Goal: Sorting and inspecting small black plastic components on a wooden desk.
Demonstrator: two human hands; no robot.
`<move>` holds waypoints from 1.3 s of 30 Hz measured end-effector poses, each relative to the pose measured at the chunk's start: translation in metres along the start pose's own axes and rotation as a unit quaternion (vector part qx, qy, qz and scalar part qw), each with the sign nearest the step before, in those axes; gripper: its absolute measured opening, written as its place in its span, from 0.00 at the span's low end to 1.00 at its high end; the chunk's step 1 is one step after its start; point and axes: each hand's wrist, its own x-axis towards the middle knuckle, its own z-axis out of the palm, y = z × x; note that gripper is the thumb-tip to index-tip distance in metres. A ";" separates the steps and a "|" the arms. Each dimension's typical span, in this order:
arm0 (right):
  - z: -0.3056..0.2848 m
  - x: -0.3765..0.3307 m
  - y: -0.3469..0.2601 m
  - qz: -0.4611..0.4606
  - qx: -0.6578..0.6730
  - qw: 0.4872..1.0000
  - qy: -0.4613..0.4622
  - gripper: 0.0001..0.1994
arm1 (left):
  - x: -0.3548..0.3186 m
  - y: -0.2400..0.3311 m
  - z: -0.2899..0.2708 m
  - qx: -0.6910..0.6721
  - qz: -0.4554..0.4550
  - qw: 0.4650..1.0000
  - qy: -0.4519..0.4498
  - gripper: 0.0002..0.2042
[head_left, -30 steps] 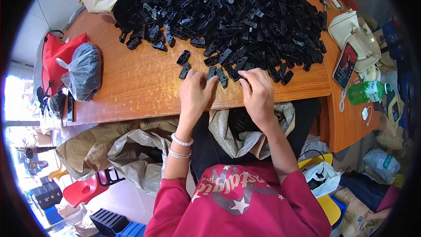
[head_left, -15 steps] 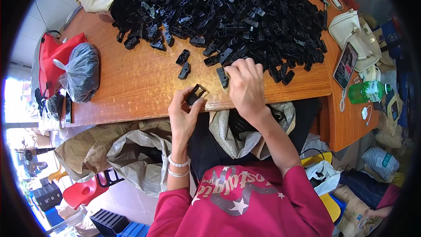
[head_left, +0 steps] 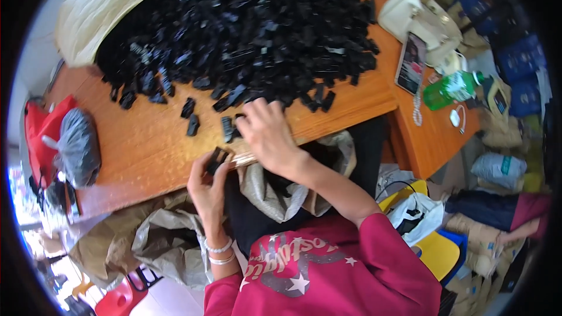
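Observation:
Beside the table's near edge, my left hand [head_left: 206, 184] grips a black plastic part [head_left: 217, 160] between thumb and fingers; an opening shows in the part. My right hand [head_left: 269, 134] is to its right, over the tabletop. Its curled fingers close down on a black part, mostly hidden beneath them. Just left of those fingertips lies another ridged black part [head_left: 227, 129]. Two loose black parts [head_left: 190, 118] lie farther left. Beyond my hands spreads a large heap of black plastic parts [head_left: 246, 41]. The view is slightly blurred.
The wooden table [head_left: 140, 146] carries a tied plastic bag [head_left: 79, 146] and a red bag [head_left: 41, 140] at left. A phone [head_left: 411, 63], green bottle [head_left: 451, 90] and cream handbag [head_left: 421, 23] sit at right. An open woven sack [head_left: 263, 193] hangs below the near edge.
The whole view has shifted, so the table sits lower and more to the left. My right hand has moved closer to my left hand; the left still grips its part.

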 end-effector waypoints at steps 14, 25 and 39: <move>-0.014 -0.022 0.001 -0.012 0.416 0.905 0.082 0.09 | -0.006 0.020 0.005 -0.103 -0.049 0.991 -0.074 0.13; -0.025 -0.034 -0.001 -0.057 0.337 0.931 0.128 0.14 | -0.002 0.036 0.016 -0.133 -0.070 0.983 -0.104 0.09; -0.033 -0.043 0.001 0.070 0.543 0.833 0.078 0.19 | -0.016 0.037 0.023 0.037 0.167 0.981 -0.088 0.16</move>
